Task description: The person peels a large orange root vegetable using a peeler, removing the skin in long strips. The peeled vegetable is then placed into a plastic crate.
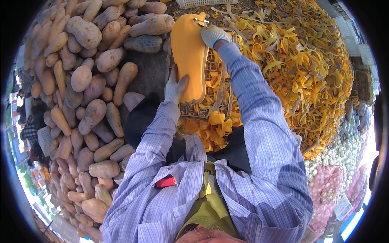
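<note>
A large, mostly peeled orange squash (189, 54) lies lengthwise before me on a wire-mesh crate (223, 88). My left hand (176, 86), in a light knit glove with greyish fingers, presses against the squash's lower left side with the thumb over its top. In my right hand (214, 35), gloved in white with a blue cuff edge, is a metal peeler (200, 22). Its blade is at the upper right end of the squash, where a short strip of peel (201, 16) curls up. The peeler's handle is hidden in the glove.
Unpeeled squashes (91, 115) are heaped on the left. A tall mound of peelings (291, 70) rises on the right, and more curled peels (209, 130) lie below the crate. A white plastic crate (206, 3) stands at the top; pink mesh sacks (326, 188) are at lower right.
</note>
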`<state>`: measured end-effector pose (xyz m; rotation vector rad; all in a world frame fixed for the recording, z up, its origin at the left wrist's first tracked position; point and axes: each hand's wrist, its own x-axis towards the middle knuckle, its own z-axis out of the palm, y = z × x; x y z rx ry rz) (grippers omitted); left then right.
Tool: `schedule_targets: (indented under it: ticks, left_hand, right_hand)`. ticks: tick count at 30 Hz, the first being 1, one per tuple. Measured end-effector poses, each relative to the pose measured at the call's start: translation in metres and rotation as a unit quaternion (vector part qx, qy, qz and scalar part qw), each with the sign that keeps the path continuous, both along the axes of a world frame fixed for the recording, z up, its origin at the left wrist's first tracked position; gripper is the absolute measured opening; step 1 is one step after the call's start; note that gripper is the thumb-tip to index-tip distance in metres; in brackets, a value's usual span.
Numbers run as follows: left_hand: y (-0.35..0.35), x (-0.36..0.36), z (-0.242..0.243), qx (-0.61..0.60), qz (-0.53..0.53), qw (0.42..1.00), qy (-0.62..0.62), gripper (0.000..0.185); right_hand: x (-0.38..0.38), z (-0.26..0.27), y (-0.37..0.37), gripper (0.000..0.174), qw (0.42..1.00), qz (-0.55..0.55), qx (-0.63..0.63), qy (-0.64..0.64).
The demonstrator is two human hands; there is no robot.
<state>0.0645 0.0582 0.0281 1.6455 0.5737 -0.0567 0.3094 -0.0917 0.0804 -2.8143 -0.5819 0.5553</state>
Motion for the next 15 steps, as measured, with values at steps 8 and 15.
schedule_targets:
  ticks: [8,15]
  left_hand:
    - [0.011,-0.001,-0.03,0.104,0.026,0.991,-0.084,0.08]
    - [-0.016,-0.012,-0.01,0.303,0.043,0.949,-0.08,0.066]
  right_hand:
    - [-0.306,-0.012,-0.038,0.049,0.946,-0.25,0.081,0.19]
    - [-0.292,0.023,-0.054,0.059,0.948,-0.237,0.148,0.15]
